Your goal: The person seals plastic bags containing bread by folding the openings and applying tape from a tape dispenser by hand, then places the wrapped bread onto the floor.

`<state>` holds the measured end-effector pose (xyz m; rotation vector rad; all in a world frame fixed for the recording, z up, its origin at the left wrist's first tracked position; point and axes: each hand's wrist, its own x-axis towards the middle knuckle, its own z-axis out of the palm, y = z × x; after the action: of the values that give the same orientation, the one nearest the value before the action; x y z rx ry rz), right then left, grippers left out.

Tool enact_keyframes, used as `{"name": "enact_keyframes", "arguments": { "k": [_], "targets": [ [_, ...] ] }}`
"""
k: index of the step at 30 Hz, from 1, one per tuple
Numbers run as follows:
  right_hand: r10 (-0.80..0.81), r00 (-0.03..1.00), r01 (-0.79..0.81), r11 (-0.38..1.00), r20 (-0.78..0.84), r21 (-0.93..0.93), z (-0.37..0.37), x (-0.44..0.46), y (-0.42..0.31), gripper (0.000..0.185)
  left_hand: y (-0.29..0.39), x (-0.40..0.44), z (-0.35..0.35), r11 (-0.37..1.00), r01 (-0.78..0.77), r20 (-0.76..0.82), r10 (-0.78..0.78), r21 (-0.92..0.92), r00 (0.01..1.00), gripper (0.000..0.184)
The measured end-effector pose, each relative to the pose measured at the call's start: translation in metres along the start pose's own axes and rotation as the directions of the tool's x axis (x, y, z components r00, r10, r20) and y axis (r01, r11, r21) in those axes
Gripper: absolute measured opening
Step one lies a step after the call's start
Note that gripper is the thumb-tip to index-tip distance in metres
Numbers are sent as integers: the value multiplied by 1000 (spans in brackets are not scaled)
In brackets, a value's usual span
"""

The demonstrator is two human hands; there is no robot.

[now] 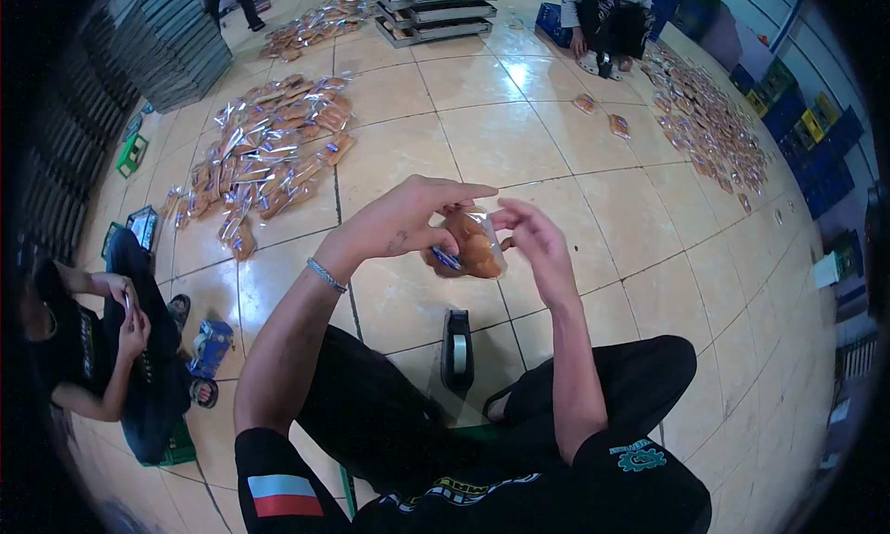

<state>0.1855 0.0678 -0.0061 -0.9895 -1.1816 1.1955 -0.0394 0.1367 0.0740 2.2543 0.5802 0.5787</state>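
Note:
My left hand (408,221) is closed on a clear-wrapped bread roll (478,247), thumb on the near side and index finger stretched over the top. A blue and white label shows on the wrapper by my thumb. My right hand (536,245) is at the right edge of the pack, slightly blurred, with fingers curved and apart; whether its fingertips touch the wrapper I cannot tell. On the floor below, between my legs, is a black tape dispenser (457,350) with a roll of tape in it.
Wrapped bread rolls lie in a big pile (269,154) at front left, with another spread (709,117) at right. Metal trays (436,19) stand stacked at the back. One person (102,339) sits at left, another (612,19) at far right. Crates (825,154) line the right wall.

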Motion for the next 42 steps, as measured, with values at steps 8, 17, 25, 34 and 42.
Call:
{"name": "enact_keyframes", "arguments": {
  "k": [8, 17, 25, 34, 42],
  "targets": [
    [417, 800, -321, 905, 431, -281, -59, 5, 66, 25, -33, -9, 9, 909, 118, 275, -242, 400, 931, 99],
    [371, 497, 44, 892, -784, 450, -221, -15, 204, 39, -41, -26, 2, 874, 257, 360, -415, 412, 836, 91],
    [512, 761, -518, 849, -398, 102, -69, -5, 217, 27, -81, -37, -37, 824, 359, 362, -528, 438, 768, 73],
    [534, 843, -385, 691, 72, -612, 22, -30, 245, 30, -232, -187, -86, 319, 562, -58, -833, 763, 551, 49],
    [685, 723, -443, 557, 88, -702, 35, -4, 251, 27, -361, -173, -87, 688, 707, -733, -395, 164, 554, 19]
  ]
}}
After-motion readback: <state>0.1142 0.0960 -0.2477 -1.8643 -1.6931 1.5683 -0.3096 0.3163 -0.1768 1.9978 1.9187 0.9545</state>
